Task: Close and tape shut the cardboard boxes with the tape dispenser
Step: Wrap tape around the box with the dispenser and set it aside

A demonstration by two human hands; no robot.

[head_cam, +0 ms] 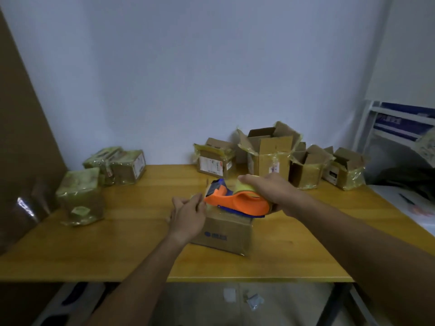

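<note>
While gripped: orange-and-blue tape dispenser (235,201)

Pale wall (188,67) behind wooden table (141,243)

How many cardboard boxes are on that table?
8: one box under the hands, three taped at left, four along the back wall. More may be hidden.

Eight boxes are sitting on one desk (270,260): three taped boxes (81,196) far left, four open boxes (268,156) far right, one near box (223,234). One dispenser (235,201) is lying between two hands (188,215).
</note>
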